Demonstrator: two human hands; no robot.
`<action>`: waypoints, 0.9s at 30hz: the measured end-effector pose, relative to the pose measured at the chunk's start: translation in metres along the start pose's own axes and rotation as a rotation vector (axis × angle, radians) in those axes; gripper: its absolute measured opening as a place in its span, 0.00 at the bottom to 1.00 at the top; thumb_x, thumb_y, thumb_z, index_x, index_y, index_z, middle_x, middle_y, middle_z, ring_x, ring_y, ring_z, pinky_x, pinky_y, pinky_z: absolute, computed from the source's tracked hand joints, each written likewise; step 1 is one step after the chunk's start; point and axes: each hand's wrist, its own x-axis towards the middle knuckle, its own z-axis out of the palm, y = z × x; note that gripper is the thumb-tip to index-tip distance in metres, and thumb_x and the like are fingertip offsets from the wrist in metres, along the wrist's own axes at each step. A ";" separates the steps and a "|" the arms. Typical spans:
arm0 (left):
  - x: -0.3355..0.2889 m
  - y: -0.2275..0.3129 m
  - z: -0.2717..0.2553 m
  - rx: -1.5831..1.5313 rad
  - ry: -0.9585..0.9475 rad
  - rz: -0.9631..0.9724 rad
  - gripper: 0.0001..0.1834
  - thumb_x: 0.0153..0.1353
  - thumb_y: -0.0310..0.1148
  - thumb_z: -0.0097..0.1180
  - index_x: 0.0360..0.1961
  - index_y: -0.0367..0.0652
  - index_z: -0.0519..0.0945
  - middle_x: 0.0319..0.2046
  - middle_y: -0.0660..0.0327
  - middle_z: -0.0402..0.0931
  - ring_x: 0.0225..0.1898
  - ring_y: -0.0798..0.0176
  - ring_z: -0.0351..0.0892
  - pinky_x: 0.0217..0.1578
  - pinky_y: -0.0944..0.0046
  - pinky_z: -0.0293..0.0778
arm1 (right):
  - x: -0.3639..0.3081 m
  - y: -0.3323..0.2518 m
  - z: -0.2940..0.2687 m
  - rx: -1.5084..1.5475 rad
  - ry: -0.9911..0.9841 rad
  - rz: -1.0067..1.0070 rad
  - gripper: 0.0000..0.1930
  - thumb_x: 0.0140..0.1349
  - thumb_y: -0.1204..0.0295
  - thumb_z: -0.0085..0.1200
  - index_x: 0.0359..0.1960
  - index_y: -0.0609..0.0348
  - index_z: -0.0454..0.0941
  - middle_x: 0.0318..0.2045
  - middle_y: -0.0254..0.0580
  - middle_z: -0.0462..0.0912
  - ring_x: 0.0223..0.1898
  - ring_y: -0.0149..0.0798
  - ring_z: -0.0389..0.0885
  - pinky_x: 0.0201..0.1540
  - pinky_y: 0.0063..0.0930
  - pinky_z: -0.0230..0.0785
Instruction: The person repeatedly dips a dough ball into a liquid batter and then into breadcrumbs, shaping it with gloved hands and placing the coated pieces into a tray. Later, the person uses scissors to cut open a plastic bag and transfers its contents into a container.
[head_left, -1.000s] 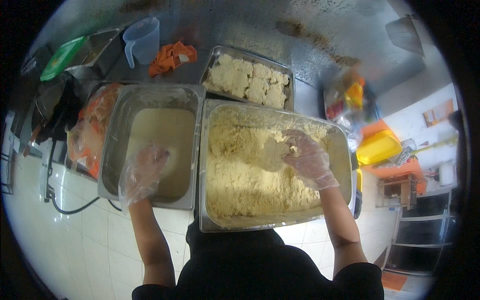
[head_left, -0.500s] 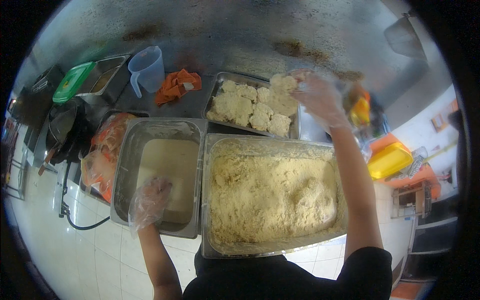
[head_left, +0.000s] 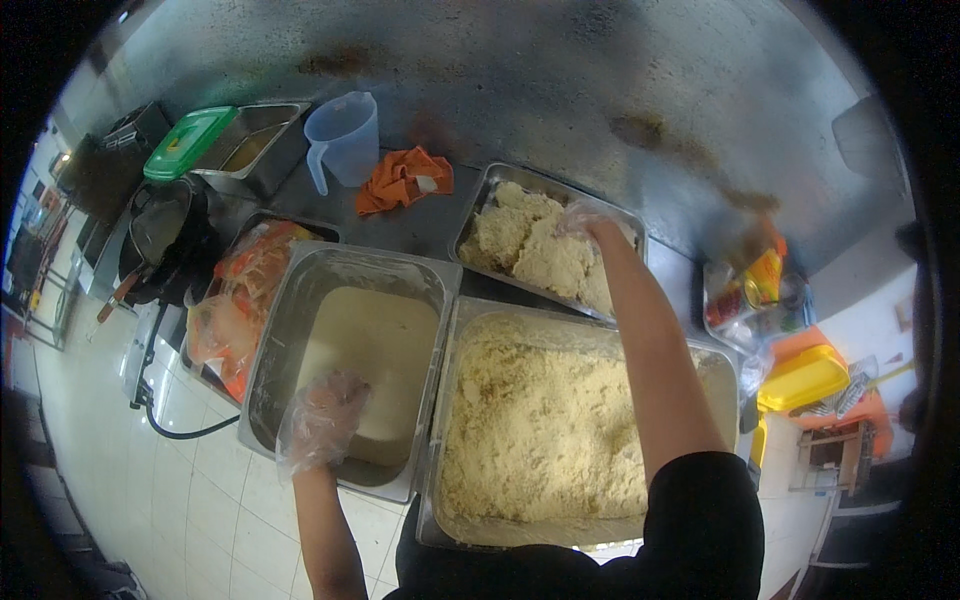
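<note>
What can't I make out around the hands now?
Head view:
Clear-gloved right hand: whether it grips anything; its back hides the fingers.
Pale, lumpy pieces in the shallow rectangular steel tray: some covered by that hand and bare forearm.
Pale yellow powder in the deep rectangular steel pan: partly behind the forearm and black sleeve.
Clear-gloved left hand: whether it holds anything; crinkled plastic and blur obscure its fingers.

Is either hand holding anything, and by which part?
The right hand is at the coated pieces in the tray; any grip is hidden. Nothing shows held in the left hand.
</note>
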 end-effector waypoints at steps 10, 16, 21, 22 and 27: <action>0.007 -0.031 0.013 0.390 0.096 0.545 0.19 0.65 0.47 0.55 0.48 0.48 0.84 0.48 0.52 0.81 0.50 0.45 0.80 0.51 0.49 0.75 | -0.057 -0.070 -0.030 0.053 0.191 0.369 0.21 0.61 0.60 0.61 0.53 0.56 0.82 0.50 0.43 0.84 0.50 0.40 0.81 0.54 0.41 0.71; 0.002 -0.027 0.012 -0.068 0.076 0.245 0.20 0.67 0.47 0.54 0.50 0.45 0.83 0.50 0.51 0.79 0.51 0.44 0.78 0.54 0.50 0.72 | -0.256 -0.149 -0.071 0.815 0.396 0.091 0.17 0.71 0.65 0.51 0.58 0.55 0.78 0.50 0.38 0.84 0.51 0.34 0.82 0.55 0.32 0.73; -0.005 -0.012 0.000 -0.025 0.035 0.164 0.20 0.67 0.47 0.54 0.51 0.46 0.83 0.50 0.49 0.79 0.52 0.45 0.78 0.52 0.51 0.71 | -0.378 -0.249 -0.004 0.467 -0.225 0.451 0.23 0.71 0.72 0.45 0.67 0.55 0.67 0.69 0.37 0.69 0.70 0.35 0.65 0.69 0.30 0.65; -0.004 -0.014 0.002 -0.029 0.022 0.203 0.20 0.67 0.48 0.54 0.51 0.47 0.83 0.51 0.49 0.79 0.52 0.45 0.78 0.52 0.51 0.71 | -0.376 -0.251 0.011 0.345 -0.283 0.565 0.24 0.74 0.67 0.40 0.71 0.53 0.61 0.71 0.40 0.66 0.72 0.39 0.63 0.70 0.30 0.64; 0.002 -0.039 0.012 -0.022 0.011 0.281 0.21 0.65 0.49 0.56 0.52 0.49 0.83 0.52 0.52 0.80 0.54 0.46 0.77 0.54 0.53 0.72 | -0.316 -0.227 0.126 0.259 0.093 0.521 0.23 0.77 0.70 0.39 0.72 0.56 0.61 0.68 0.46 0.68 0.65 0.44 0.72 0.68 0.40 0.68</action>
